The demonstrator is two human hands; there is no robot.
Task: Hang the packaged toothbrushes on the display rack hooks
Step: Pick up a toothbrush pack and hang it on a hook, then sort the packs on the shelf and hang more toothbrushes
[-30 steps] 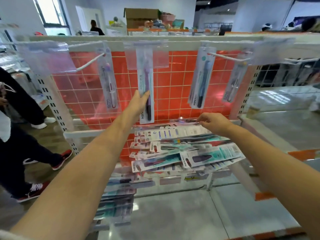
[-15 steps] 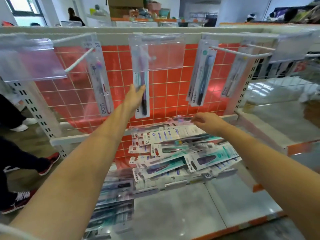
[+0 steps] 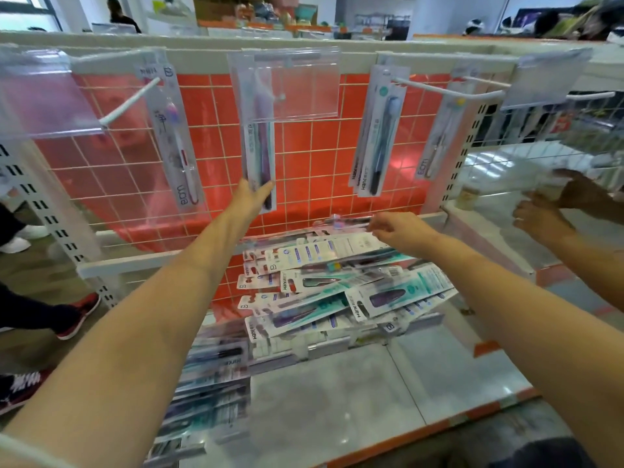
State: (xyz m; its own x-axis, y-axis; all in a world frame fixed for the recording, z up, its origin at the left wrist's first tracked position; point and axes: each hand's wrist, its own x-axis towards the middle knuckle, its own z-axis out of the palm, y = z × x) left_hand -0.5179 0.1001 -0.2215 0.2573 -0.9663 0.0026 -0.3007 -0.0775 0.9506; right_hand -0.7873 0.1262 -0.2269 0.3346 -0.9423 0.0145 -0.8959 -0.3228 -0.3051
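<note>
My left hand reaches up and pinches the lower end of a purple toothbrush pack that hangs from the middle hook, behind a clear price-tag holder. My right hand pinches a clear toothbrush pack at the back of the loose pile of packs on the shelf. Other packs hang on the orange wire grid: one at the left, a dark blue pair and a pale one at the right.
Bare white hooks jut out at the left and the right. More packs lie stacked at the lower left. Another person's hands work at the wire basket on the right. Someone's red shoes stand at the left.
The view has shifted closer to the rack. Both my hands keep their holds in nearly the same places. Another person's hands have come into view at the right.
</note>
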